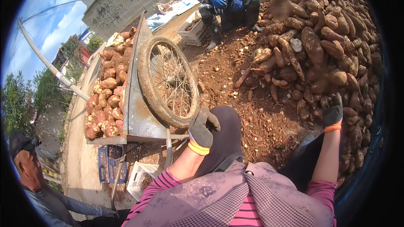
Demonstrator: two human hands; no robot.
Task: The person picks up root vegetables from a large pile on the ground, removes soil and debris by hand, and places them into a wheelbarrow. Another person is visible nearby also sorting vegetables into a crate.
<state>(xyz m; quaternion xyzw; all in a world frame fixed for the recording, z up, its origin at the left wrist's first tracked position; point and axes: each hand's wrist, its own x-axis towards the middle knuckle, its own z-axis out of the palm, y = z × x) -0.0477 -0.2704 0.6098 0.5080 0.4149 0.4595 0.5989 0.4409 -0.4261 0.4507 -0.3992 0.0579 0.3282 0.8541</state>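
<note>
My left hand (pixel 202 127), in a dark grey glove with an orange cuff, is above my left knee, close to the spoked wheel (pixel 169 83) of a metal handcart (pixel 143 107). Its fingers are bent, a gap shows beside the thumb, and nothing is visible in it. My right hand (pixel 333 112), gloved alike, is at the near edge of a large heap of soil-covered sweet potatoes (pixel 318 47). Its fingers are partly spread and no item shows in them. Whether it touches the heap is unclear. Cleaner, reddish sweet potatoes (pixel 109 97) fill the cart.
A person in blue gloves (pixel 218 2) sits across from me beside a white plastic crate (pixel 192 33). Another person (pixel 30 176) at lower left has a hand near the cart's handle (pixel 115 179). Blue (pixel 110 164) and white crates (pixel 139 176) stand below the cart. Root scraps litter the soil (pixel 221 78).
</note>
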